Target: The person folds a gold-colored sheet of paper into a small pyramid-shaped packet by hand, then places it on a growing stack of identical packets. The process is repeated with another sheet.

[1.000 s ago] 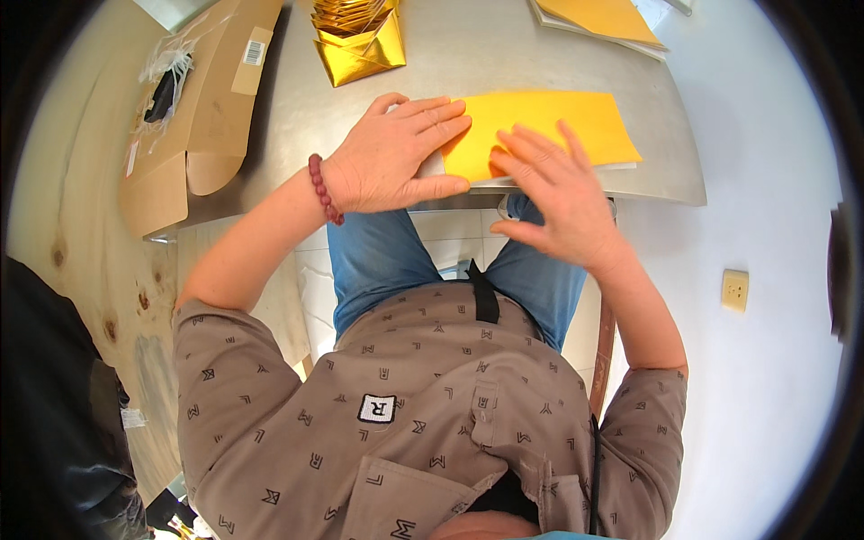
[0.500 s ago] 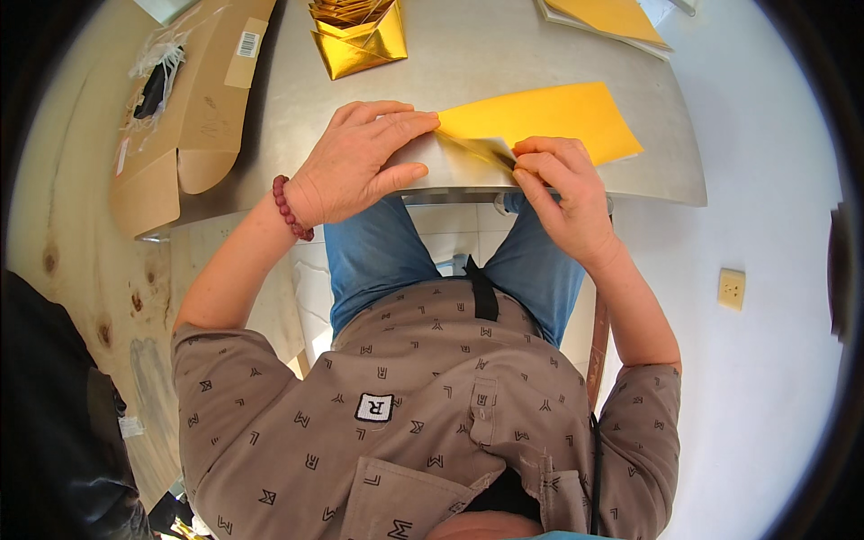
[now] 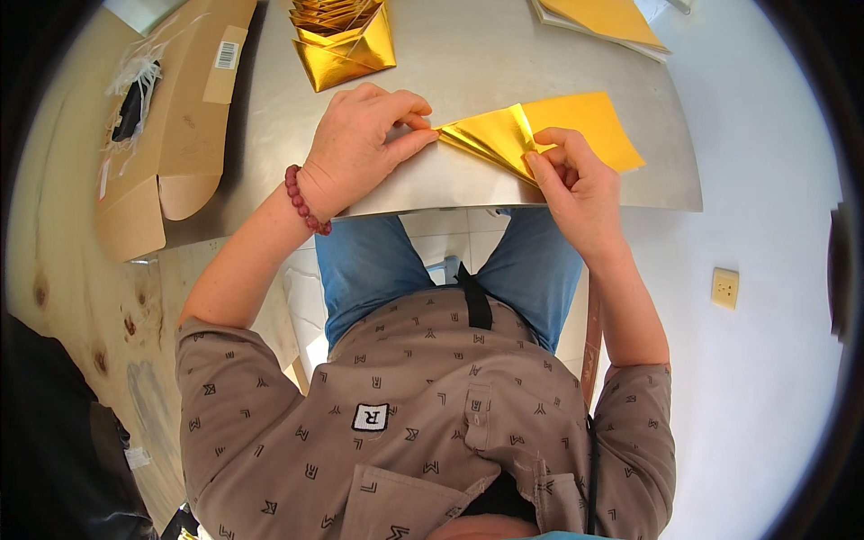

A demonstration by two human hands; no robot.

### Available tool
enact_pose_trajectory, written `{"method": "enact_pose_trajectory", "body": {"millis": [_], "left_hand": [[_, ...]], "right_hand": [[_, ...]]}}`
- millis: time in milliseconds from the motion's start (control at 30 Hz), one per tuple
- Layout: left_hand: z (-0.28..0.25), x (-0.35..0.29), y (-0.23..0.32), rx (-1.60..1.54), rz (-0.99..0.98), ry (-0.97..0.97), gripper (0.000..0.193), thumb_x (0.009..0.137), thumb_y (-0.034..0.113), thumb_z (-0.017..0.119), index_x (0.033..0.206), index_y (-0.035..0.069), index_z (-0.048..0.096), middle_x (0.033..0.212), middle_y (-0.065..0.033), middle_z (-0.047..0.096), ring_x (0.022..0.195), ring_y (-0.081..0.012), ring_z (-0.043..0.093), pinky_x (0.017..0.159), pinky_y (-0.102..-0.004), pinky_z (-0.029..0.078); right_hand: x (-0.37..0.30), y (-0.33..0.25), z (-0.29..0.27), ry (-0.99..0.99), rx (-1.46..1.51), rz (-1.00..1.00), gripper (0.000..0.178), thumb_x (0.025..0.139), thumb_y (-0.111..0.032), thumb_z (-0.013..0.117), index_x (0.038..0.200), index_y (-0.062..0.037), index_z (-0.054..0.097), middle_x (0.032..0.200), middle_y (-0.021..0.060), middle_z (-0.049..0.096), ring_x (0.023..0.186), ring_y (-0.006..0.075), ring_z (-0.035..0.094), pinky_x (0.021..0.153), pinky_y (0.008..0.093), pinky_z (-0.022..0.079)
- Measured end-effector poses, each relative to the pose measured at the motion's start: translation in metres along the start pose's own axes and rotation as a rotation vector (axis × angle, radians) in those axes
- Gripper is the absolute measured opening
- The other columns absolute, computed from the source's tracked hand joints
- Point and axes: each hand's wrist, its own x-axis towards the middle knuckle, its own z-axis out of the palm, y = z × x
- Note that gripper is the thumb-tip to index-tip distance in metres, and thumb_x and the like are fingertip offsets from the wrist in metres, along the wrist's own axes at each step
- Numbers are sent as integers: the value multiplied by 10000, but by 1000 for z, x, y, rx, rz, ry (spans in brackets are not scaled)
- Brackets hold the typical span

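Observation:
A sheet of gold foil paper (image 3: 576, 126) lies on the metal tabletop, its left part folded over into a shiny triangular flap that narrows to a point. My left hand (image 3: 364, 139), with a dark red bead bracelet at the wrist, pinches that pointed left end between thumb and forefinger. At the flap's right side, my right hand (image 3: 576, 184) grips the folded edge with thumb and fingers. Beyond my left hand sits a nested row of folded gold foil pieces (image 3: 346, 49).
An open cardboard box (image 3: 193, 117) with a black item and clear plastic stands at the left. More yellow sheets (image 3: 603, 22) lie at the far right of the metal table (image 3: 468, 54). A wall socket (image 3: 725, 288) is on the right.
The near part of the sheet has been brought over into a shiny flap. My left hand has changed from nearly flat to a pinch at the point.

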Motion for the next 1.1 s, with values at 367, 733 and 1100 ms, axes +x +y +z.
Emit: {"method": "enact_pose_trajectory", "body": {"millis": [367,733,1100], "left_hand": [[-3,-6,28,61,116,44,330,870,176,770,1176,80,695,1118,-58,740,1048,-273,642,949,-405,490],[14,-30,67,24,124,-225,742,856,379,772,1474,44,535,1569,-114,494,1485,-273,425,1183,-497,323],[5,-34,59,10,82,-275,770,832,426,783,1457,43,546,1568,-107,499,1480,-263,430,1160,-491,347]], "right_hand": [[9,-4,-3,-6,-67,71,268,926,-116,751,1162,-59,639,740,47,694,599,126,622,602,258,492],[6,-8,0,15,9,191,251,934,-92,760,1165,-58,668,751,-7,680,637,43,565,616,213,476],[4,-4,2,37,91,200,253,924,-32,763,1161,-34,674,761,-35,662,631,3,502,593,164,409]]}}
